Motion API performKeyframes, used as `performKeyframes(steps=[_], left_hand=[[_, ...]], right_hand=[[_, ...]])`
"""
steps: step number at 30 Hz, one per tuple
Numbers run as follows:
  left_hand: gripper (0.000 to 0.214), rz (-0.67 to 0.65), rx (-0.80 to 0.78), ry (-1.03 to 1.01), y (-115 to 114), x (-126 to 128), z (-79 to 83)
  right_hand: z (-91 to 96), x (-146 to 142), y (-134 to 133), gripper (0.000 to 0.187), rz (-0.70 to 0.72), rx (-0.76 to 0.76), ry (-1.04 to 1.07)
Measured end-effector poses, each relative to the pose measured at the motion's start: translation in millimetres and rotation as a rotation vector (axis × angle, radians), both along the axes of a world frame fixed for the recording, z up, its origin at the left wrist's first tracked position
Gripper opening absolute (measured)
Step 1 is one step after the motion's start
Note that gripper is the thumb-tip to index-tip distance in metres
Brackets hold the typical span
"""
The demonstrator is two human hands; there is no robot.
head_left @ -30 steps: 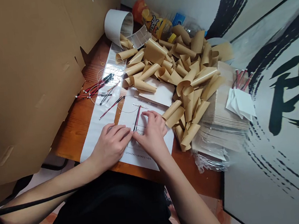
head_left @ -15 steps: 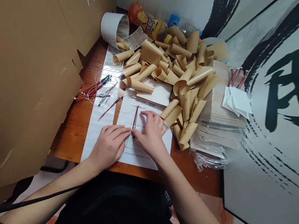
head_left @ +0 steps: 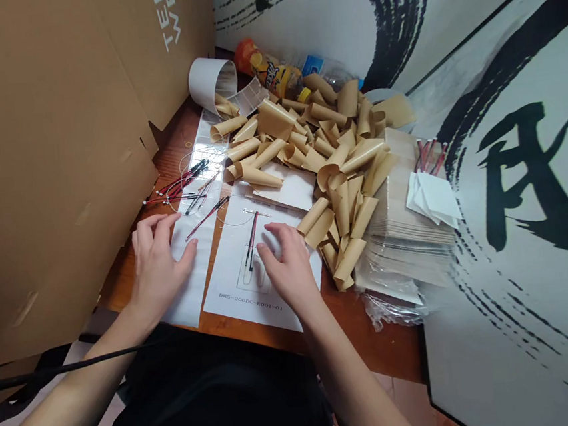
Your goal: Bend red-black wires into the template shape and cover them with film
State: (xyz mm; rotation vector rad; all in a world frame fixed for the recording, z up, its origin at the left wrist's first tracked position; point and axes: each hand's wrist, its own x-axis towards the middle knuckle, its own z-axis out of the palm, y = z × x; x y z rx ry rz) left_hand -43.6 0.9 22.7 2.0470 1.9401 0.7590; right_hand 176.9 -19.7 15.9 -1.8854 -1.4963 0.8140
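Observation:
A thin red and black wire piece (head_left: 252, 239) lies on a white printed sheet (head_left: 241, 291) on the wooden desk. My right hand (head_left: 289, 266) rests on that sheet just right of the wire, fingers bent down and pressing the paper. My left hand (head_left: 157, 262) hovers over a long clear-white strip (head_left: 191, 295) to the left, fingers spread and holding nothing. More red and black wires (head_left: 183, 182) lie in a loose bunch beyond my left hand.
A heap of curled brown paper pieces (head_left: 328, 148) fills the desk's right side. Beside it stands a stack of flat sheets in plastic (head_left: 407, 241) with white squares (head_left: 433, 198) on top. A cardboard wall (head_left: 39, 129) closes the left. A white roll (head_left: 205, 80) and snack bags (head_left: 270, 73) lie at the back.
My left hand has left the wire on the printed sheet and moved left over the strip, opening its fingers. My right hand stays on the sheet. The camera tipped upward slightly.

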Motion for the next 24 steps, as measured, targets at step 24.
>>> performKeyframes(steps=[24], left_hand=[[0.021,0.046,0.103,0.069,37.0,-1.0,-3.7]], right_hand=[[31.6,-60.1,13.1,0.027,0.489,0.081,-0.268]])
